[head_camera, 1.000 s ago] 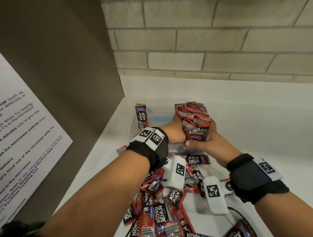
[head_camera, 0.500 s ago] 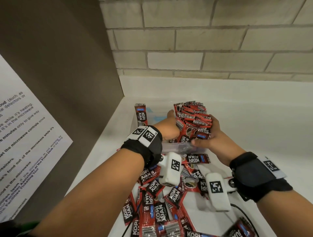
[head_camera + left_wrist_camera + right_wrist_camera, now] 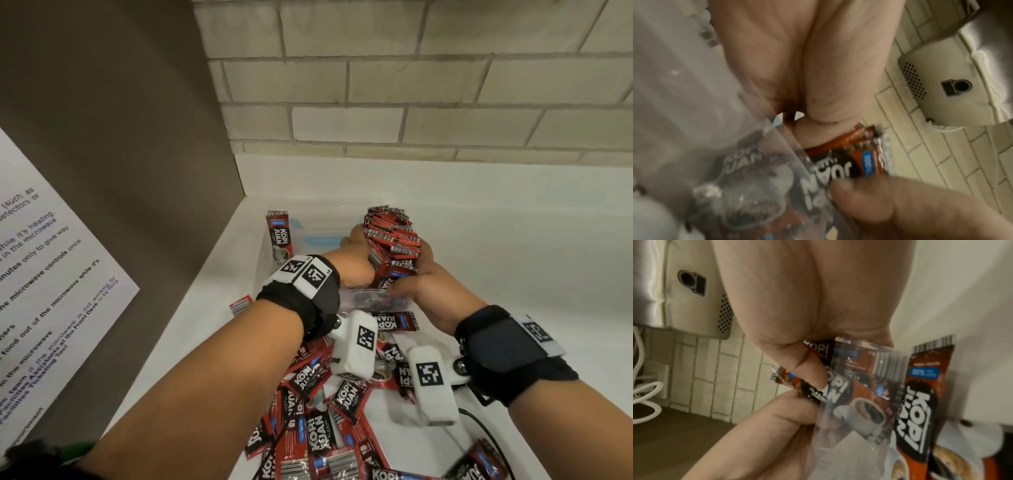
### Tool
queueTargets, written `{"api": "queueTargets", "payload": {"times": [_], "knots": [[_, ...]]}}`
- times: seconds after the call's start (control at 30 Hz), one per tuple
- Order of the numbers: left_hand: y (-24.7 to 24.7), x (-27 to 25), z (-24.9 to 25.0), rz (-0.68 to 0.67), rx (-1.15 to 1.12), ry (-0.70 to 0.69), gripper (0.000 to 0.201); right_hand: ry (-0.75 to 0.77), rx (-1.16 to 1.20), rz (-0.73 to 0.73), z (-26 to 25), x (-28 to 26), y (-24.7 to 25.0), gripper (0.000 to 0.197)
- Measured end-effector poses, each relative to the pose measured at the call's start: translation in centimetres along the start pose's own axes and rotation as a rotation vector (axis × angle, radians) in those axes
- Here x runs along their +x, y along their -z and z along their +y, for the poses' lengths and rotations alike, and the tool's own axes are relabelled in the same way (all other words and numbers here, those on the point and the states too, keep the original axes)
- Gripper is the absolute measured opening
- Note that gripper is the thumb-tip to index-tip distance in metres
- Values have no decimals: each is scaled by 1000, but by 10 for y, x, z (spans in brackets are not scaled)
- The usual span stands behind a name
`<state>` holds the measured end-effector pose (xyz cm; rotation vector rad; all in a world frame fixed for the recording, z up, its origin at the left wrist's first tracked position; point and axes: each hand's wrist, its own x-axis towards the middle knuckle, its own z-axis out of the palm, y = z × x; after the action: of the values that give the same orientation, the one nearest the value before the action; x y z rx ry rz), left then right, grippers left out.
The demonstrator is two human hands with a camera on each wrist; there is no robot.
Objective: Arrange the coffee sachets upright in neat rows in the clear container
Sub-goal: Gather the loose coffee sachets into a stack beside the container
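A thick bundle of red-and-black coffee sachets (image 3: 392, 245) stands on end in the clear container (image 3: 363, 295), barcode ends up. My left hand (image 3: 356, 263) grips its left side and my right hand (image 3: 423, 274) grips its right side, thumb across the front. In the left wrist view the nearest sachet (image 3: 849, 162) shows behind the container's clear wall (image 3: 756, 162). The right wrist view shows the thumb (image 3: 807, 366) pressed on the sachets (image 3: 838, 394). One sachet (image 3: 279, 236) stands upright alone in the container's far left corner.
Many loose sachets (image 3: 325, 411) lie in a heap on the white counter (image 3: 496, 240) under my wrists. A dark panel (image 3: 120, 171) with a printed notice (image 3: 41, 291) stands close on the left. A brick wall (image 3: 411, 102) runs behind.
The bundle has sunk slightly lower into the container between both hands, and its front sachets now show their printed faces behind the near wall.
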<state>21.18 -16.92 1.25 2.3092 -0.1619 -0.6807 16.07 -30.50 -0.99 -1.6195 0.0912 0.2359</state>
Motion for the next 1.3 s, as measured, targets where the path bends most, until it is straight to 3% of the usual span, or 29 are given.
{"api": "queueTargets", "payload": {"times": [0.2,0.47,0.83,1.03,1.17,1.3], "knots": [[17,-14,-8,13,97,-15,92,-4,-31,1,-1,-5,7,108],[28,-23,-18,60,147,-1,85,-30,-188,52,-16,-23,21,112],[22,-31,-10,127,-32,-42,72,17,-221,169,-26,-46,26,97],[16,-27,-15,231,-80,-30,25,-8,-181,194,-23,-53,24,90],[19,-28,-19,231,-102,-42,30,-17,-167,196,-21,-55,23,85],[26,-35,-22,213,59,-30,37,-26,-166,196,-19,-56,22,83]]}}
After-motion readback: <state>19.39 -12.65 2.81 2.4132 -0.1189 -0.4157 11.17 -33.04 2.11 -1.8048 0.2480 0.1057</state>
